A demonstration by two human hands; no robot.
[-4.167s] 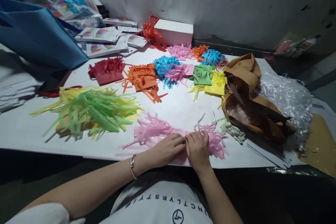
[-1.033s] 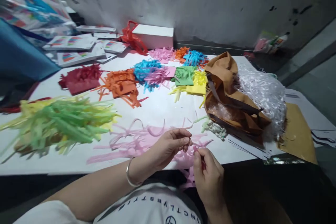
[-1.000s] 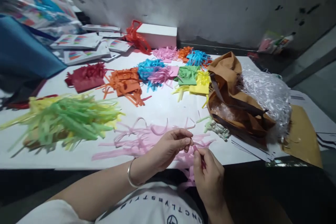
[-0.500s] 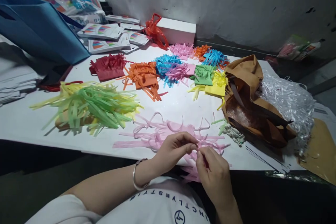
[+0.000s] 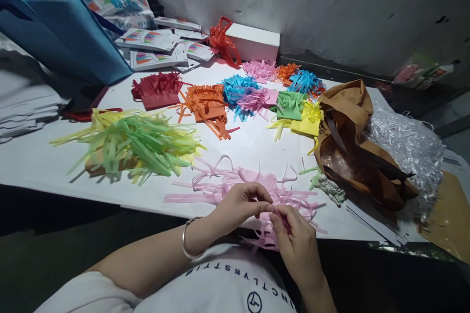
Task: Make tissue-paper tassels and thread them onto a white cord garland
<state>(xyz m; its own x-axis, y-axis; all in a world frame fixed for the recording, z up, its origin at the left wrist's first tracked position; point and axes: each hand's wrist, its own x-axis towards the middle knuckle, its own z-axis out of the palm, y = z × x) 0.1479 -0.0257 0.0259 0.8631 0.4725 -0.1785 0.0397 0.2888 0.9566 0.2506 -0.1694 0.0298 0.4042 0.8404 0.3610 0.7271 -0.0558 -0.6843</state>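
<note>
Sm. pink strip (image 5: 285, 222) pinched btwn thumb & fingertips of L hand (image 5: 240, 205) & R hand (image 5: 299, 237), held nr near edge of wht table (image 5: 253, 149). Pink fringed paper (image 5: 251, 175) spread beneath & beyond. Grn-yel. bundle (image 5: 143, 139) laid left, brown bag (image 5: 354, 95) right, coloured fringed pcs (image 5: 208, 107) far.

Left forearm (image 5: 150, 260) slants in from lower left. Left hand (image 5: 240, 208): forefinger arched, tip pinched to thumb. Right forearm (image 5: 318, 291) rises more steeply. Right hand (image 5: 299, 234): fingers curled, thumb pressing forefinger. Both hands' fingertips close together, contact unclear.
</note>
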